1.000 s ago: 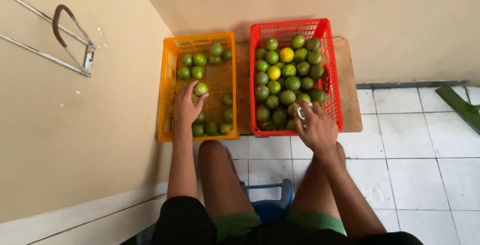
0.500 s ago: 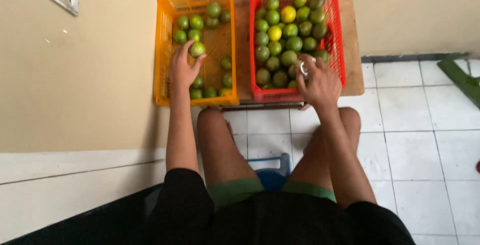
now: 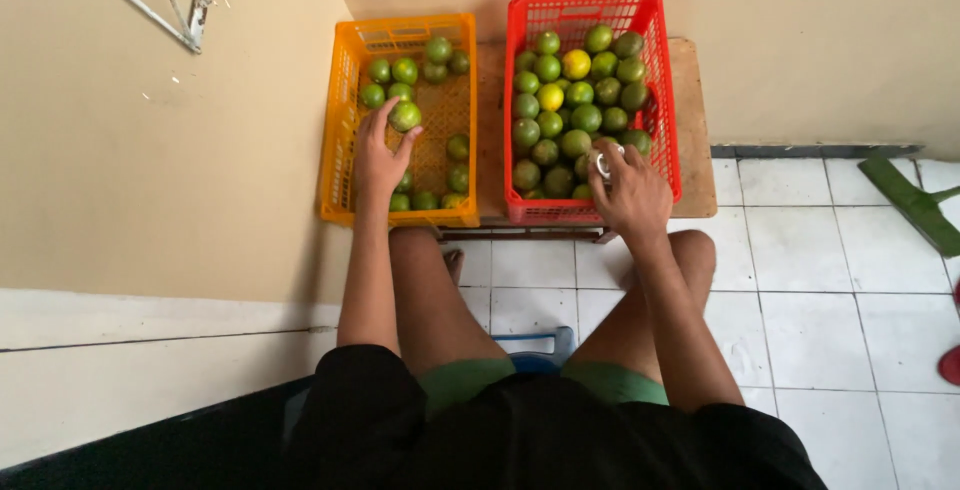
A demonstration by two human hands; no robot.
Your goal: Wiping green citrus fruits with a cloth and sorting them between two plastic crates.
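An orange crate (image 3: 342, 120) at the left holds several green citrus fruits. My left hand (image 3: 378, 155) reaches into it, fingertips on one green fruit (image 3: 405, 115). Beside it a red crate (image 3: 664, 80) is nearly full of green fruits with a couple of yellow ones (image 3: 576, 63). My right hand (image 3: 632, 193) rests at the red crate's near edge, closed on a small white object (image 3: 603, 162) over the fruits. Both crates stand on a low wooden board (image 3: 692, 130).
A beige wall runs along the left with a metal bracket (image 3: 185, 5) on it. White floor tiles (image 3: 820, 280) lie to the right, with a green object (image 3: 915, 200) at the right edge. My knees are just below the crates.
My left hand has carried the green fruit further into the orange crate. My right hand stays at the red crate's near edge. The view has shifted.
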